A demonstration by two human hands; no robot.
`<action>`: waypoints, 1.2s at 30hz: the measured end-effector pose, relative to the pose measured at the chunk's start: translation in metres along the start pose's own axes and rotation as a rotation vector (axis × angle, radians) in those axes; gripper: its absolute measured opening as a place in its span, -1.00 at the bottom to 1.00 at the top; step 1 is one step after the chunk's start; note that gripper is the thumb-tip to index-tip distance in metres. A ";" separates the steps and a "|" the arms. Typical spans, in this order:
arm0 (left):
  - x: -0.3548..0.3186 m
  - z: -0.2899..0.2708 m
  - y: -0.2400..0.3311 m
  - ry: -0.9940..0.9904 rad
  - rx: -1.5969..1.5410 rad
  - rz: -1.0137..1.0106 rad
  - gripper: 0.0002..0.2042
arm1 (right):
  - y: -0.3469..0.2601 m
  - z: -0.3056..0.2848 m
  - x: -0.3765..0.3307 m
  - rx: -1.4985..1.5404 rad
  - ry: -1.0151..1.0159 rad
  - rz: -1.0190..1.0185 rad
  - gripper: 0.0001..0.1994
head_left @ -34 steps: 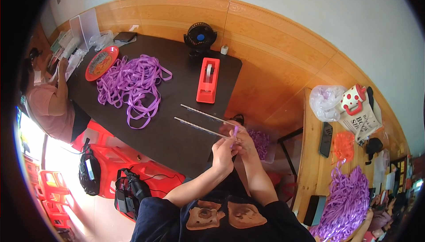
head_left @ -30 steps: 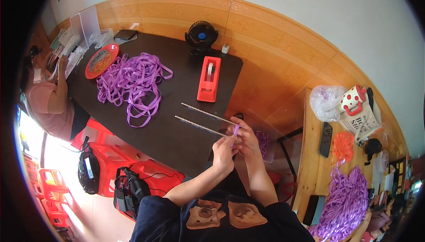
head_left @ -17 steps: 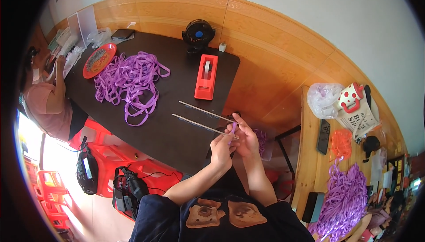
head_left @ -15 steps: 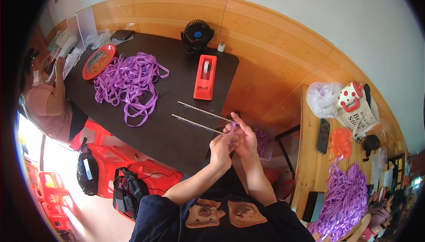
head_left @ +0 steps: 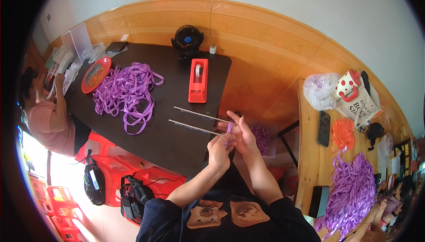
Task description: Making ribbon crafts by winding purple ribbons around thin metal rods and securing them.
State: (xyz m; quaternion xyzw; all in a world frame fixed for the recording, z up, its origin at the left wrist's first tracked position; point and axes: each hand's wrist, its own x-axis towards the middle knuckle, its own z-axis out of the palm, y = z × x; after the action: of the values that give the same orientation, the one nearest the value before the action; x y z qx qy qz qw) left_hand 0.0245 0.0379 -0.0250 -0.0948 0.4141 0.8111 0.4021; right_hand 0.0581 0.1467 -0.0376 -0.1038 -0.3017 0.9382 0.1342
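Dark table, tape dispenser beyond rods

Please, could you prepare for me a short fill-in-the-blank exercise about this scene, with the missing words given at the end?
1. The left hand pinches a purple ribbon strip near the right-hand ends of ____ thin rods.
2. In the picture, the red tape dispenser stands to the ____ of the purple ribbon pile.
3. The center of the black fan is coloured ____.
4. The dots on the white mug are ____.

Missing words: two; right; blue; red.
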 end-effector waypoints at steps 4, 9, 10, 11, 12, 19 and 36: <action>-0.002 0.003 0.001 -0.005 0.012 -0.005 -0.91 | 0.001 -0.008 -0.008 -0.134 0.197 -0.170 -0.50; 0.000 0.003 0.001 -0.005 0.036 0.018 -0.92 | 0.003 0.001 -0.014 -0.502 0.431 -0.425 -0.65; 0.000 0.003 0.002 0.000 0.036 0.023 -0.92 | 0.004 0.004 -0.013 -0.601 0.429 -0.544 -0.67; 0.001 0.001 0.002 0.004 0.034 0.027 -0.92 | 0.006 0.009 -0.016 -0.745 0.479 -0.651 -0.73; 0.002 -0.001 0.001 -0.011 0.031 0.049 -0.91 | 0.005 0.017 -0.017 -0.746 0.468 -0.646 -0.73; -0.003 0.007 -0.005 0.004 -0.066 0.074 -0.90 | 0.007 0.024 -0.014 -1.153 0.472 -0.774 -0.79; 0.006 -0.007 -0.009 -0.092 -0.033 0.078 -0.86 | 0.008 0.023 -0.013 -0.698 0.402 -0.600 -0.78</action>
State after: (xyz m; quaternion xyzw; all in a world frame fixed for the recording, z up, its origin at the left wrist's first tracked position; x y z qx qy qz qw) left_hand 0.0254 0.0390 -0.0383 -0.0479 0.3852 0.8363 0.3872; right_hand 0.0625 0.1241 -0.0221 -0.2299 -0.5821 0.6630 0.4107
